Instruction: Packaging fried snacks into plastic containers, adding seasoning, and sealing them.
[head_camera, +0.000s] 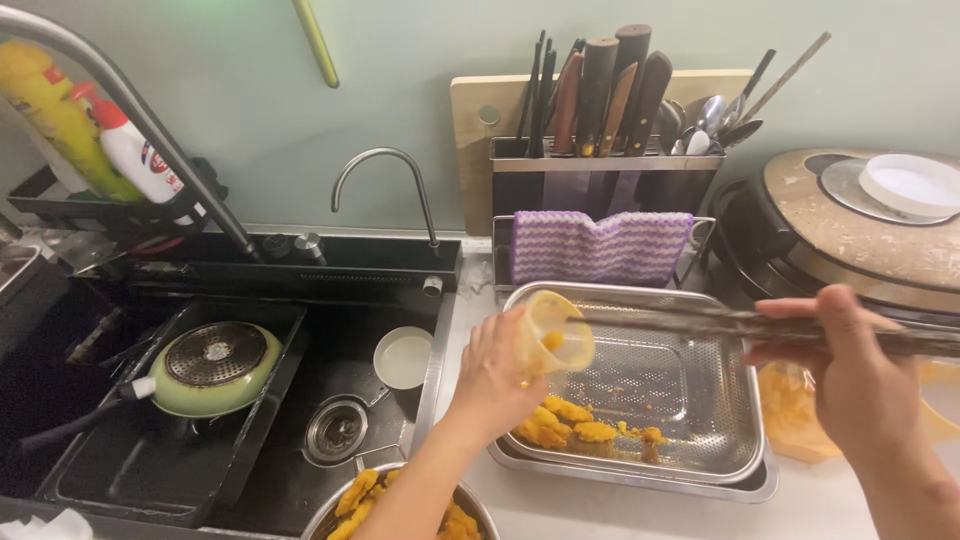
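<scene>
I see a black sink (300, 480) to the left, and a perforated steel tray (700, 400) holding yellow fried pieces (560, 425). My left hand (495, 375) grips a small plastic cup (553, 335) tilted over the tray. My right hand (860, 375) pinches long chopsticks (700, 322) reaching into the cup.

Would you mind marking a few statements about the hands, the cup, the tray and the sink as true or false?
1. The left hand holds a small yellow cup tilted over the perforated metal tray. True.
2. The right hand is empty. False: it holds long chopsticks that reach into the cup.
3. Yellow fried pieces lie in the tray. True.
4. The green pan stands on the counter. False: it lies upside down in the sink.
</scene>
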